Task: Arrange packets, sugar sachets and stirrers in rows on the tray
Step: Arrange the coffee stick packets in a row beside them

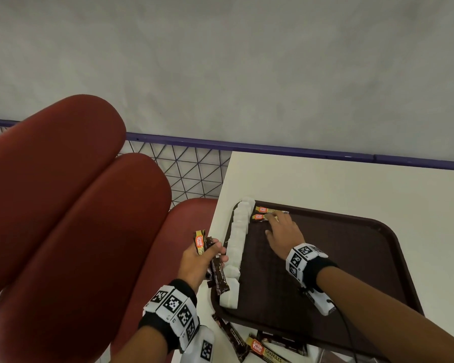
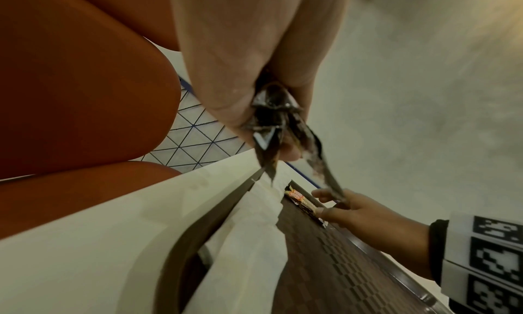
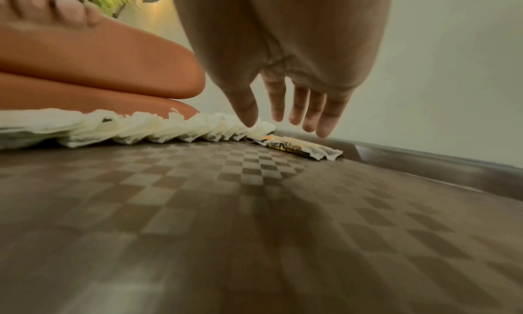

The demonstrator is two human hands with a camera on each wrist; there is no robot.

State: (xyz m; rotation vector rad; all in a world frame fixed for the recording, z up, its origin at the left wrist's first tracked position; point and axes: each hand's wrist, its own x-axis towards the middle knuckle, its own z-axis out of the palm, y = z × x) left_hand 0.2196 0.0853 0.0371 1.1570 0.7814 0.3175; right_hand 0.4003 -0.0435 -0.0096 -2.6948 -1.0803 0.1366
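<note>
A dark brown tray [image 1: 364, 258] lies on the white table [image 1: 351, 184]. A row of white sugar sachets [image 1: 237, 247] runs along its left edge. Two brown coffee packets [image 1: 266, 213] lie side by side at the tray's far left corner. My right hand [image 1: 282, 231] hovers over them with straight, spread fingers [image 3: 297, 108] and holds nothing; the packets [image 3: 297, 148] lie just beyond the fingertips. My left hand [image 1: 199, 260] grips a bundle of brown coffee packets [image 1: 215, 265] over the table's left edge, beside the sachets [image 2: 246, 240]. The bundle [image 2: 271, 122] sticks out of my fist.
More coffee packets [image 1: 262, 347] lie loose on the table in front of the tray. A red cushioned seat [image 1: 63, 218] stands to the left, with a wire grid and a purple rail [image 1: 299, 150] behind. A cable runs from my right wrist band.
</note>
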